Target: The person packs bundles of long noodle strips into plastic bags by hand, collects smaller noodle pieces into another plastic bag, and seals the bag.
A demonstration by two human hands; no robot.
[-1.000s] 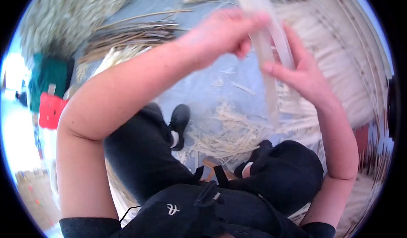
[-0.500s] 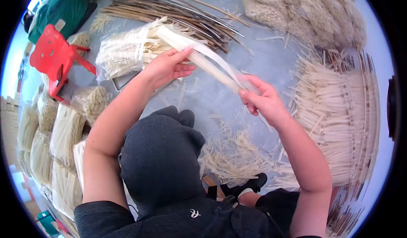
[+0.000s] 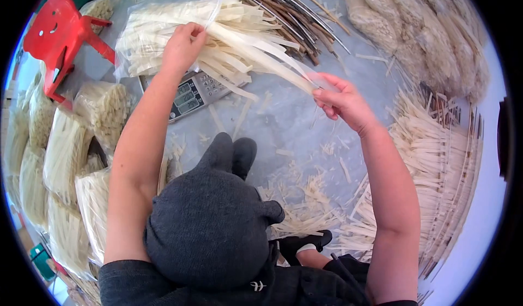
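A clear plastic bag stuffed with pale flat strips lies on a digital scale. At the bag's mouth, my left hand is closed with its fingertips pinching the plastic edge; exactly what lies between them is partly hidden. My right hand grips the lower end of a small bunch of long pale strips. The bunch's other end reaches the bag's opening, among the strips sticking out there. One strip bows apart from the bunch near my right hand.
Behind the bag lie dark and brown sticks. A red chair stands at the left, above several filled bags. Strip bundles lie at the right, big sacks at the upper right, and scraps near a shoe.
My left hand has left the held strips and moved up-left to the bag's mouth. The strips' far end now meets the bag. The view has shifted, showing more of the scale.
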